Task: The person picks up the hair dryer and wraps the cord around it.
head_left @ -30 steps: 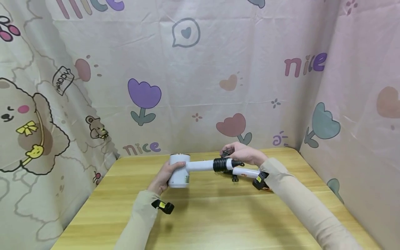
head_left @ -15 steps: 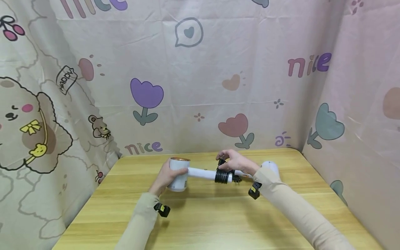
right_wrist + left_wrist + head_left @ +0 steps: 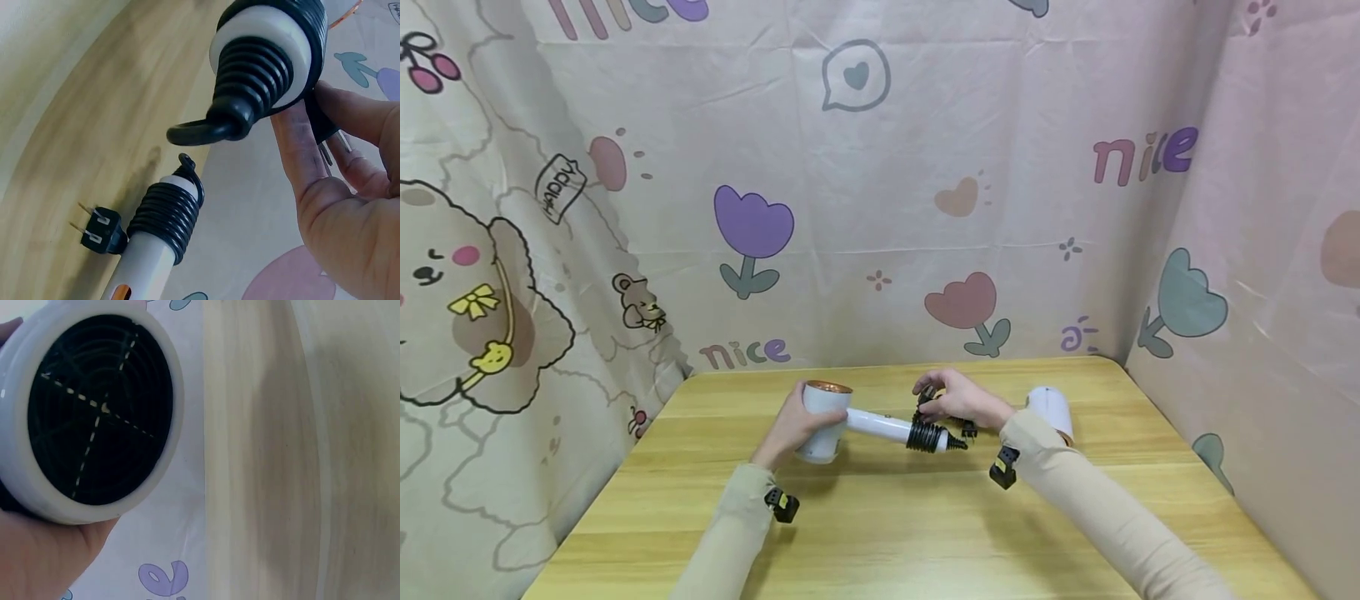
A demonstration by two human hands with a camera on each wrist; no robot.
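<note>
In the head view my left hand (image 3: 793, 429) grips the barrel of a white hair dryer (image 3: 823, 423), its copper-coloured inside showing at the upper end. The dryer's handle slants down to the right, wound with its black power cord (image 3: 926, 436). The left wrist view looks onto the dark round grille (image 3: 103, 412) at the barrel's other end. My right hand (image 3: 958, 397) holds the cord's black plug (image 3: 322, 122) between thumb and fingers, just above the wound cord. Part of this plug is hidden by the fingers.
A second white hair dryer (image 3: 1049, 410) lies on the wooden table (image 3: 880, 533) at the right, partly behind my right arm. Its cord is wound round its handle (image 3: 150, 250), with its two-pin plug (image 3: 103, 231) sticking out. A patterned curtain (image 3: 865, 208) surrounds the table's back and sides.
The held dryer has tilted, its handle end dropping and its copper-coloured opening coming into view. My right hand has moved left and down with the plug, uncovering more of the second dryer.
</note>
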